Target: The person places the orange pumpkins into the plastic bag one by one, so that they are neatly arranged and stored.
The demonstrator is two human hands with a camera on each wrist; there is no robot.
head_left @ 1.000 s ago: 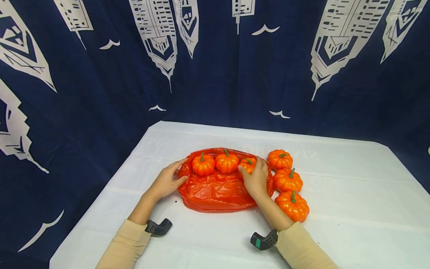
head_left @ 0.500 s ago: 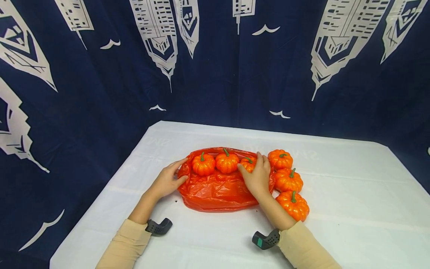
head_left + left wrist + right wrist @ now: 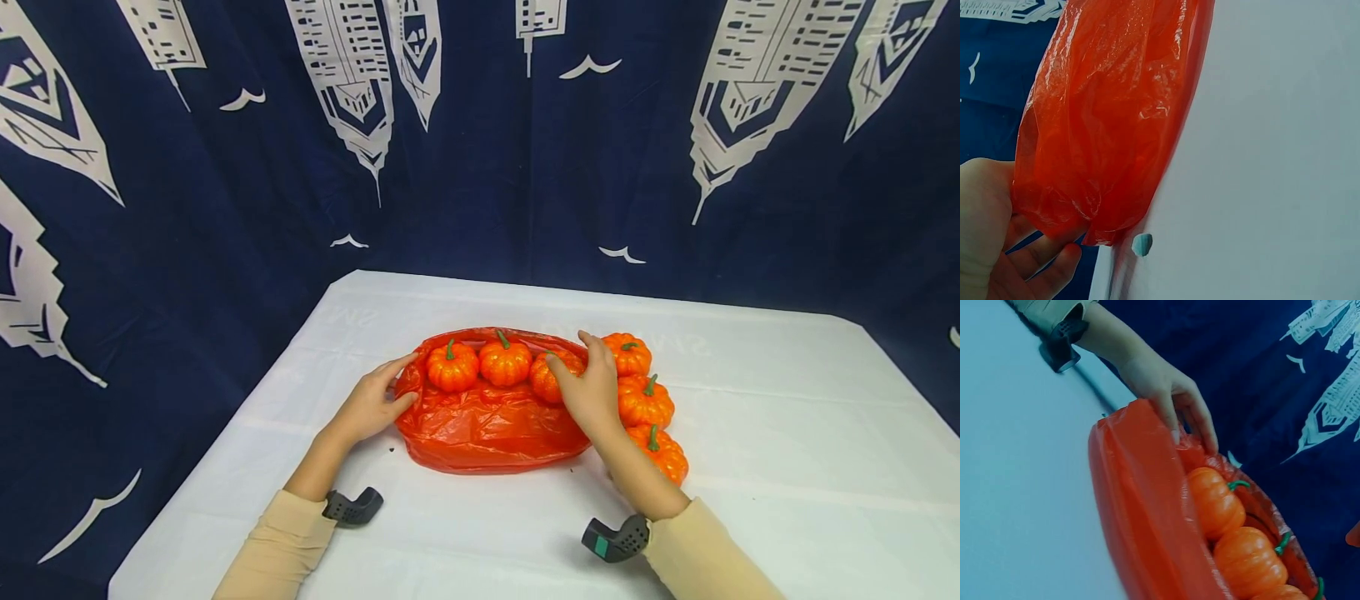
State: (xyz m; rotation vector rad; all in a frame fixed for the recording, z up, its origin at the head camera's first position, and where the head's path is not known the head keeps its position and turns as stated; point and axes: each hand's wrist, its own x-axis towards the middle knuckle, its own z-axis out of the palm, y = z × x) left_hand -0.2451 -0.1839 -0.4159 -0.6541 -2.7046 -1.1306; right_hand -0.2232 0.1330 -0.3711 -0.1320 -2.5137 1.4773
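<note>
In the head view, a red plastic bag [image 3: 487,437] lies on the white table with its mouth toward the back. Three small orange pumpkins with green stems show in a row at the mouth: left pumpkin [image 3: 453,367], middle pumpkin [image 3: 505,362] and right pumpkin [image 3: 546,382]. My left hand [image 3: 371,406] holds the bag's left end; in the left wrist view its fingers [image 3: 1054,265] reach behind the film. Spread at the bag's right end, my right hand [image 3: 594,390] has its thumb overlapping the right pumpkin. That hand hides part of the bag's right edge.
Beside the bag on the right, three more pumpkins stand in a column: back pumpkin [image 3: 630,353], middle one [image 3: 647,403] and front one [image 3: 666,457], partly behind my right forearm. A navy curtain [image 3: 480,192] with white prints hangs behind the table [image 3: 795,433].
My right hand has shifted right and slightly back off the right pumpkin, uncovering more of it, and now overlaps the loose pumpkins more. The left hand has not moved.
</note>
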